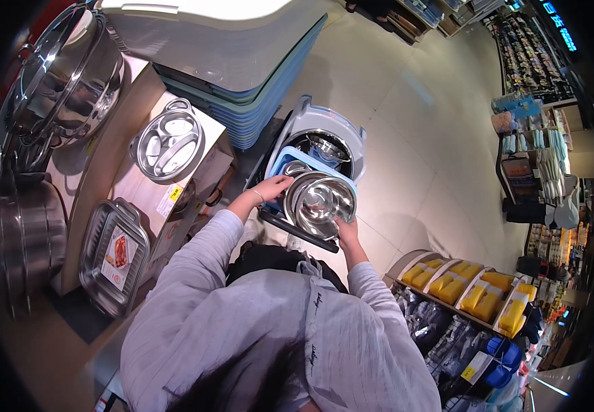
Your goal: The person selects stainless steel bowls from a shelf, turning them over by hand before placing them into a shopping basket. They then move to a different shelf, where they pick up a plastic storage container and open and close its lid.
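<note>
A round, shiny stainless steel bowl [319,206] is between my two hands, above the trolley. More than one rim shows along its left side, so a second bowl may be nested with it. My left hand [274,187] pinches the rim at the upper left. My right hand [345,231] grips the lower right rim, thumb on the inside. Just past the bowl, a small steel piece with a rounded edge [297,167] shows near my left fingers. Another steel bowl or strainer [329,147] lies farther back in the trolley. The undersides of the bowl are hidden.
The grey trolley [357,141] carries a blue basket [286,155]. Left, a shelf displays a divided steel plate [170,145], rectangular trays [115,257] and large pots [70,82]. Stacked plastic tubs [262,103] stand ahead. Yellow packages [482,295] fill a rack at right.
</note>
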Tool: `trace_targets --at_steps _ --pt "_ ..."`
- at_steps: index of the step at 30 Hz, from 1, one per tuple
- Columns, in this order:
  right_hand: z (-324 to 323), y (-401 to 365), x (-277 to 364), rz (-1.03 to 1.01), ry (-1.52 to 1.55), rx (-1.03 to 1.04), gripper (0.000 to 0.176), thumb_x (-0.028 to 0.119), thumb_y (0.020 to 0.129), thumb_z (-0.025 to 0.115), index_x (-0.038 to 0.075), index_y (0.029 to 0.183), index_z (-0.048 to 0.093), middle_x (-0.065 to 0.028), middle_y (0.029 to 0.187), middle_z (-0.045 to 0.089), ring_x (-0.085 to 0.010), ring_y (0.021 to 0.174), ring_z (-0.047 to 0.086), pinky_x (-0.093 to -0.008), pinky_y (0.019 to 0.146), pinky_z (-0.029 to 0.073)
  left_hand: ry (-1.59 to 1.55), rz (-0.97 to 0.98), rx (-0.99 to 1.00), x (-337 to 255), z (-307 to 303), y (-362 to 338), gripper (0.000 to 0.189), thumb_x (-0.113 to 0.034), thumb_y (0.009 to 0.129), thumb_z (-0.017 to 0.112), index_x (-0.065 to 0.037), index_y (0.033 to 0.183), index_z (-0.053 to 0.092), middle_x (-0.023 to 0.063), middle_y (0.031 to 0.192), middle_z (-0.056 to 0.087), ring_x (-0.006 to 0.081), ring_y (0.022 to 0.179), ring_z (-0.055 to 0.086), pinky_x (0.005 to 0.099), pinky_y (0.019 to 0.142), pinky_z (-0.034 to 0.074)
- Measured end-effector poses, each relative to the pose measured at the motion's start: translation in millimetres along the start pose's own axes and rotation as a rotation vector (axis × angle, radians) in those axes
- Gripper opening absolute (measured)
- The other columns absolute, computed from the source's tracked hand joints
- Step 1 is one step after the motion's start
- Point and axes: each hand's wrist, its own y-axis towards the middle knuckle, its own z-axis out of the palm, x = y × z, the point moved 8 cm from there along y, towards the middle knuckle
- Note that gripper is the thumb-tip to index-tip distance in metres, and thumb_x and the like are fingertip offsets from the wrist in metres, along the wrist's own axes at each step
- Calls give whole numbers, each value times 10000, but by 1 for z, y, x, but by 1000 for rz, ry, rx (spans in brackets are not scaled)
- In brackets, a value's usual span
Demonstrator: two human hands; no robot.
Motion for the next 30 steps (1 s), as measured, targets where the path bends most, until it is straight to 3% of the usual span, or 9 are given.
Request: trace_targets --at_steps 2,4,6,12,17,20,24,26,30 --pt "3 2 -5 2 -32 -12 354 -58 778 569 -2 1111 463 -132 1038 583 -206 894 593 -313 762 498 -135 62 116 -10 12 -15 661 -594 822 446 -136 1294 390 38 1129 515 156 890 535 334 782 453" --pt "8 7 -9 -20 -72 34 364 -56 779 570 0 1120 455 -131 1043 580 -204 896 592 -311 762 497 -160 66 201 -13 20 -26 716 -607 806 466 -132 1326 340 50 1162 493 147 892 527 317 787 447" --pt "10 14 -17 -43 -110 77 375 -55 779 570 2 1129 448 -131 1047 578 -203 898 591 -310 762 497 24 150 222 -17 24 -32 706 -511 833 512 -98 1358 282 106 1208 482 157 953 534 311 806 452" --pt "18 15 -16 -14 -99 108 385 -37 792 568 5 1148 430 -126 1051 572 -194 903 585 -312 764 492 -27 194 215 -3 23 -17 626 -269 812 635 -73 1319 324 99 1071 564 127 901 535 254 711 468" --pt "20 13 -13 1 -319 102 424 25 792 601 6 1155 382 -126 1028 563 -193 892 574 -307 759 474 197 254 122 8 20 2 463 -195 780 627 -22 1178 467 140 889 625 163 661 581 278 595 477" --pt "21 18 -18 -20 -480 117 440 47 788 613 4 1153 371 -131 1011 565 -196 895 573 -304 756 471 359 263 3 4 11 1 389 -165 734 643 -5 1074 542 174 884 627 241 742 611 330 673 488" --pt "15 24 -17 -86 -777 61 477 127 739 626 -17 1137 405 -180 1006 574 -250 914 583 -331 787 459 493 319 -78 0 9 0 318 -164 745 634 -6 1008 550 147 811 622 199 713 617 315 647 484" --pt "18 18 -9 -99 -801 59 487 145 729 626 -20 1135 411 -189 1011 574 -266 921 582 -338 794 456 796 355 -107 9 11 10 350 -228 698 673 -10 955 579 153 832 629 265 770 617 346 701 478" --pt "21 12 0 -96 -855 40 517 173 722 635 -28 1142 410 -201 1023 572 -293 925 583 -350 812 450 599 243 -72 28 7 23 421 -275 645 707 -31 974 611 148 830 637 277 794 614 346 742 472"
